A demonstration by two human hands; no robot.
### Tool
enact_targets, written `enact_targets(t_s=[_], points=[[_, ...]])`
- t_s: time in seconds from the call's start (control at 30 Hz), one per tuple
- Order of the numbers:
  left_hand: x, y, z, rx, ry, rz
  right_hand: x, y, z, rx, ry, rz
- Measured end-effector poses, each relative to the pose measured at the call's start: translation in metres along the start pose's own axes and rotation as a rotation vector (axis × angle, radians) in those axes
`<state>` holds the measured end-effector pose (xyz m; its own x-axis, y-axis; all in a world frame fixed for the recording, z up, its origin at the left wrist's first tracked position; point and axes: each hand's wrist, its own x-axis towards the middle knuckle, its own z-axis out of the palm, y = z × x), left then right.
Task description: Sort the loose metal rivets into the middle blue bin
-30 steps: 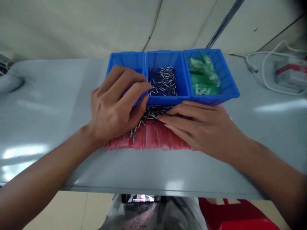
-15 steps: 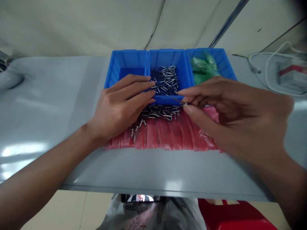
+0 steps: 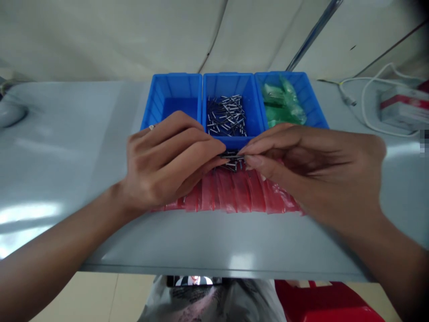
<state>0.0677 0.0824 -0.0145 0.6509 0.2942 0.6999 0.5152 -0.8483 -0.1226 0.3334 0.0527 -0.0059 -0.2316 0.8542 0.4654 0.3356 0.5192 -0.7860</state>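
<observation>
A thin metal blind rivet (image 3: 235,157) lies level between my two hands, just in front of the middle blue bin (image 3: 256,112). My right hand (image 3: 311,165) pinches its right end between thumb and index finger. At the other end, the thumb and index fingertip of my left hand (image 3: 167,163) close on it. Several loose rivets (image 3: 229,167) show below the fingertips, partly hidden by my left hand. They rest on a row of small red plastic bags (image 3: 231,192). More rivets (image 3: 226,115) are heaped inside the middle bin.
The left blue bin (image 3: 177,82) shows its bare floor. Green plastic bags (image 3: 283,103) fill part of the right blue bin (image 3: 313,105). A white cable (image 3: 365,94) and a red-and-white box (image 3: 404,107) are at the right. A phone (image 3: 194,281) lies below the table edge.
My right hand has brought the rivet left and slightly down to my left hand. My left fingers have come off the bin's rim and closed on it. The view has shifted slightly.
</observation>
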Motion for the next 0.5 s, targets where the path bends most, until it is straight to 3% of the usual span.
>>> enact_targets(t_s=[0.17,0.33,0.5], points=[[-0.0029,-0.0017,0.0008,0.004,0.033,0.048,0.0004,-0.0039,0.0038,0.1,0.047,0.096],[-0.0033,-0.0016,0.0012,-0.048,0.027,-0.029,0.001,-0.0078,0.0044,0.196,0.047,0.196],[-0.0014,-0.0039,0.006,-0.033,0.09,0.095,0.0014,-0.0069,0.0032,0.263,-0.006,0.224]])
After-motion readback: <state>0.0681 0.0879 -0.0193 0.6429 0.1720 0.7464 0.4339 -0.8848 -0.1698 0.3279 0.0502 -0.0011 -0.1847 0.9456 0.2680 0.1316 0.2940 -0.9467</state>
